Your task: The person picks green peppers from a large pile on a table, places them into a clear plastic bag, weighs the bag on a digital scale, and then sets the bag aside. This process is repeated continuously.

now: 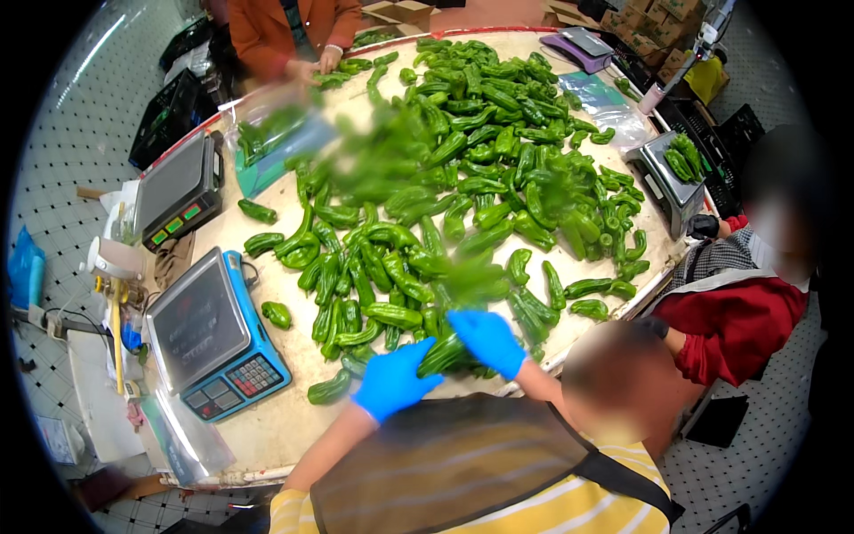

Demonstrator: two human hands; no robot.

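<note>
Both of my hands wear blue gloves at the near side of a table strewn with green peppers (400,274). My left hand (399,379) lies at the left of a few peppers (446,354), its thumb and fingers against them. My right hand (487,342) reaches over the same peppers from the right, fingertips pointing away from me. Between the hands the peppers are partly covered, so how firmly either hand grips is unclear. Left of my left hand a single pepper (329,387) rests on the tabletop (293,334).
A blue digital scale (220,334) and a grey one (179,187) stand at the left. Plastic bags (190,437) lie near the front left edge. Across the table, a person's hands (320,67) touch peppers. Another person in red sleeves is at the right, beside a scale (670,177) holding peppers.
</note>
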